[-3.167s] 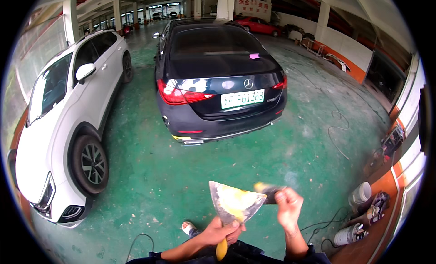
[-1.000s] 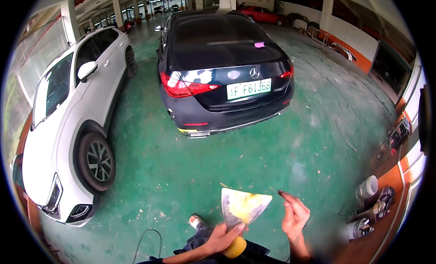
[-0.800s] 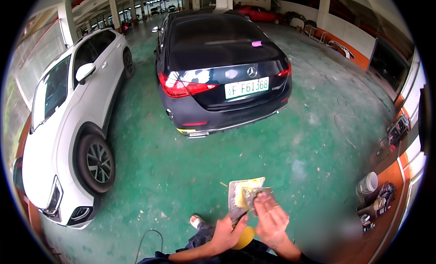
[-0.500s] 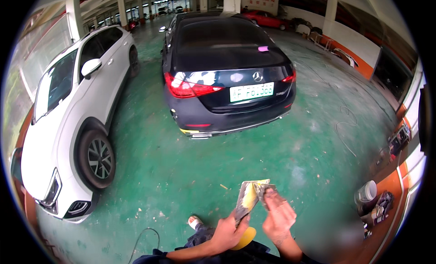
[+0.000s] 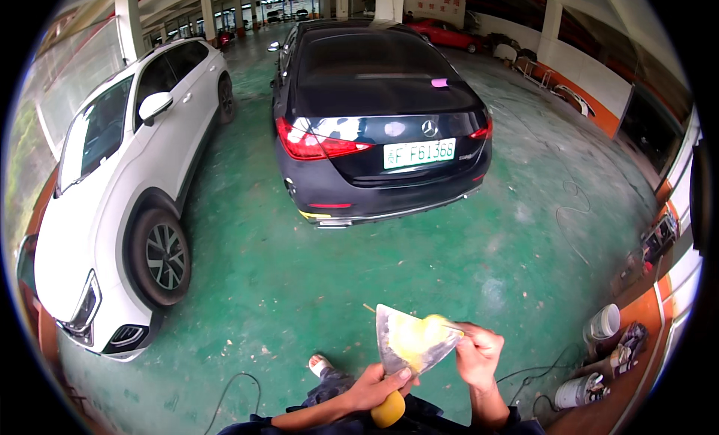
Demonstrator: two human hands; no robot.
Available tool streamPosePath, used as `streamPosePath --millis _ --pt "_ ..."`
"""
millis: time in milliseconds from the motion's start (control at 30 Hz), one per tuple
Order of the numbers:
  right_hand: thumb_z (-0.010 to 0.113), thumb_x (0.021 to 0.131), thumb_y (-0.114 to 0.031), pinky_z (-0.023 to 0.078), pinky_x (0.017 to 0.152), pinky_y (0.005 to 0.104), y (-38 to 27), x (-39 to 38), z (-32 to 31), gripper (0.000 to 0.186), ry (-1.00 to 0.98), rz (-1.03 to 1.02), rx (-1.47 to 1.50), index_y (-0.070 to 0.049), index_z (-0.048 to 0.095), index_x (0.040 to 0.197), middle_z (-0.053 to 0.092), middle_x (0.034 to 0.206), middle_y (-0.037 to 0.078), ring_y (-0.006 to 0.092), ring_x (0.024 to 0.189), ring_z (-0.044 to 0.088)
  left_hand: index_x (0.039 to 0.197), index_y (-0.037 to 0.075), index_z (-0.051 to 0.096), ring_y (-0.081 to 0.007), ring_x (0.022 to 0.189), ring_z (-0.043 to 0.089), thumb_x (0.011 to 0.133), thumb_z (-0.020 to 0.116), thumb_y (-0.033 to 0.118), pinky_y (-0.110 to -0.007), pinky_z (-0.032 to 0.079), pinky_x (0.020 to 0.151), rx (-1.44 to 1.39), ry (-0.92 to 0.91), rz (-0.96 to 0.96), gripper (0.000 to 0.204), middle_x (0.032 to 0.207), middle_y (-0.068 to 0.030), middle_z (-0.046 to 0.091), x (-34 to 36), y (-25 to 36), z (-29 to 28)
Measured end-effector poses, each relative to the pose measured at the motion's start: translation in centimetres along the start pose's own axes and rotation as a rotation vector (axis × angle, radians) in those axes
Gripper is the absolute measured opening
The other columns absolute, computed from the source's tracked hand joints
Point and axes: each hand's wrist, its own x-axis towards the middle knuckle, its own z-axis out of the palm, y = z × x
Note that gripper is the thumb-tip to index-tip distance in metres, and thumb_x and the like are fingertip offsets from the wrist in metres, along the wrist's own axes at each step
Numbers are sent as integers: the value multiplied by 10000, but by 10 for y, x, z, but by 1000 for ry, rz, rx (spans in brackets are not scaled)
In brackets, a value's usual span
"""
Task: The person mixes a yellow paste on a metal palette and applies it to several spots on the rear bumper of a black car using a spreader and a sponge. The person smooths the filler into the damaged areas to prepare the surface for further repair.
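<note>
My left hand (image 5: 377,390) is closed around a wide putty knife (image 5: 386,326), its broad grey blade turned face up. Yellow putty (image 5: 410,344) is smeared across that blade, with a lump near its upper right edge. Below the hand shows a rounded yellow end (image 5: 388,410), apparently the knife's handle. In the fingers of my right hand (image 5: 479,356) is a thin scraper (image 5: 451,326), seen nearly edge-on against the putty at the blade's right side. Ahead stands a dark sedan (image 5: 382,105), rear toward me, with a yellow patch (image 5: 314,215) low on its bumper's left corner.
A white car (image 5: 112,210) stands close on the left. Along the right wall are white buckets (image 5: 601,323) and a dark bundle (image 5: 630,341). Hoses or cables (image 5: 573,210) lie on the green floor (image 5: 277,285). A red car (image 5: 449,37) is parked far back.
The wide blade has turned from steeply tilted to facing up, showing more putty. My right hand has moved right and slightly down with the scraper.
</note>
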Motion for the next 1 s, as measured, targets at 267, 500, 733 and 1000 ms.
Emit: streamPosePath --millis 267,500,733,1000 --pt "586 794 99 584 854 386 -1 4 5 254 139 -518 -719 70 712 1013 735 973 216 336 900 732 1096 12 661 -136 684 607 1024 603 284 -308 512 663 335 422 228 288 799 -73 671 15 -1 13" --pt "560 721 138 602 868 423 -5 6 30 286 -93 -555 -664 79 722 950 740 965 217 359 968 739 1171 4 614 -384 755 709 1000 616 235 -427 534 638 650 567 328 288 823 -205 689 14 5 3" --pt "539 739 137 603 838 427 8 14 34 300 65 -642 -717 92 725 971 739 962 252 349 925 752 1200 -3 586 -423 744 688 996 614 238 -440 531 646 630 540 279 317 833 -214 683 17 17 17" --pt "615 934 -22 578 813 358 11 18 25 186 285 -214 -105 107 687 1047 744 970 181 271 862 723 1081 5 676 -96 729 575 1024 602 285 -308 503 675 435 496 250 295 785 -52 640 14 6 -14"
